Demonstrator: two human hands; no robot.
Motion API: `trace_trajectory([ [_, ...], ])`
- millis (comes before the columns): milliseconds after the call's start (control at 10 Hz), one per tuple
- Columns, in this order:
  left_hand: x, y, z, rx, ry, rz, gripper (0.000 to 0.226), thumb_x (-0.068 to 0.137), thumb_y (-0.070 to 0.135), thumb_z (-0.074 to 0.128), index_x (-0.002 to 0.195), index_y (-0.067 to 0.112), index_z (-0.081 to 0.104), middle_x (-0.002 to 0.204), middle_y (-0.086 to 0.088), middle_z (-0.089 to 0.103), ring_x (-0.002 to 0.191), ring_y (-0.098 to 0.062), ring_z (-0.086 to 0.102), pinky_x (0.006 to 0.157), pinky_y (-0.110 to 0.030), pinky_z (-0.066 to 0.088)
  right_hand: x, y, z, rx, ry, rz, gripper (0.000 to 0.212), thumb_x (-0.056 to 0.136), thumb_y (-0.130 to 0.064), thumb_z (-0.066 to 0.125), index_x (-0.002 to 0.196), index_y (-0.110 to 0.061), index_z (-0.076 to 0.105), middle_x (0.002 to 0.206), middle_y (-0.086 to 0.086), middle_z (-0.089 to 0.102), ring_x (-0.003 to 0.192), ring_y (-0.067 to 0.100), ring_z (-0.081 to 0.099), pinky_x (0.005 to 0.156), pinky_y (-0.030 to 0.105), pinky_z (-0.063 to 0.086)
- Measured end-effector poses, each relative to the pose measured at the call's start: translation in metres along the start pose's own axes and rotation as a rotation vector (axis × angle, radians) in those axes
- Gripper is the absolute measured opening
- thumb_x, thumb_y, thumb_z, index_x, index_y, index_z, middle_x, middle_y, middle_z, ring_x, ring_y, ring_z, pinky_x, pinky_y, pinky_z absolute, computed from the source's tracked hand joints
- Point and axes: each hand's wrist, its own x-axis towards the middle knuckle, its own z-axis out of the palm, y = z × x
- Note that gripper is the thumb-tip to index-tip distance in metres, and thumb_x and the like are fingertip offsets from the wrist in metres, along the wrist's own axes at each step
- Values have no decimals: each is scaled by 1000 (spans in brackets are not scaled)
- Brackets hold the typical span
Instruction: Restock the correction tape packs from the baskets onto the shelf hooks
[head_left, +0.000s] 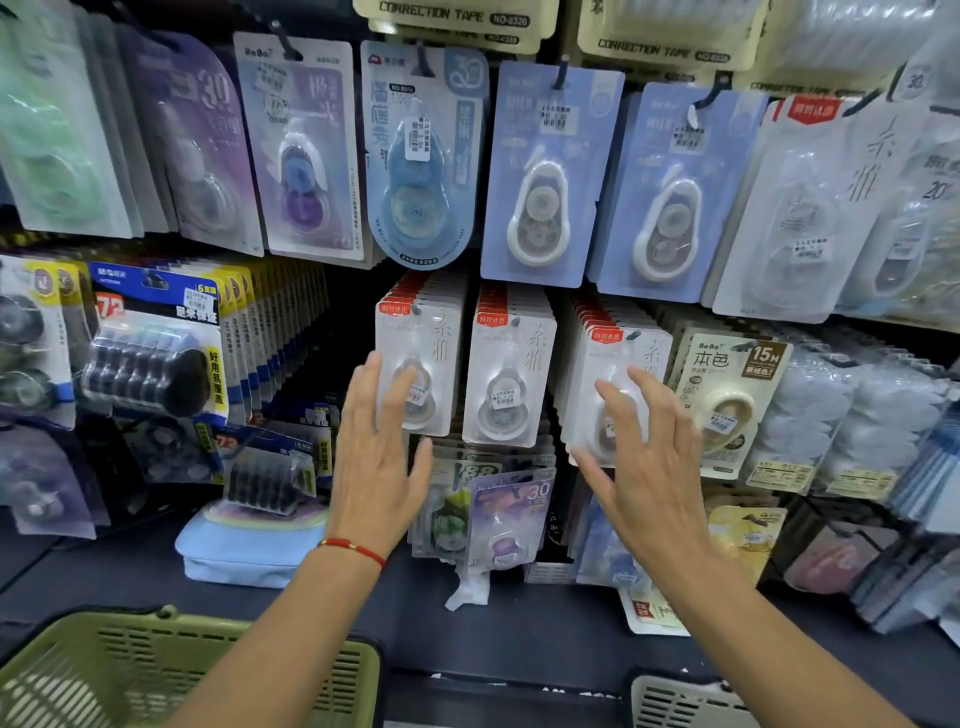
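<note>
Three rows of white correction tape packs with red top tabs hang on shelf hooks: a left row (415, 358), a middle row (506, 374) and a right row (613, 374). My left hand (376, 457) is open, fingers spread, its fingertips against the front pack of the left row. Spread flat as well, my right hand (649, 457) covers the lower part of the right row's front pack. Neither hand holds a pack. A green basket (171, 670) sits at the bottom left and a grey basket (680, 701) at the bottom right; what lies in them is hidden.
Blue and purple correction tape packs (545, 176) hang on the row above. Black refill packs (156, 353) hang at left, a beige 15M pack (727, 400) at right. A light blue pouch (249, 545) lies on the dark shelf ledge (545, 623) beside loose packs.
</note>
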Motion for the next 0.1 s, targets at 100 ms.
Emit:
trace_trajectory([
  [100,-14,20,-38,-231,102,-48,73,86,3,72,150,27,48,149,2,55,137,-20,54,113,-45,48,-10,-3,-41,477,64,128,39,93,-24,76,130,-22,65,133,-4,62,123,19,61,106,40,51],
])
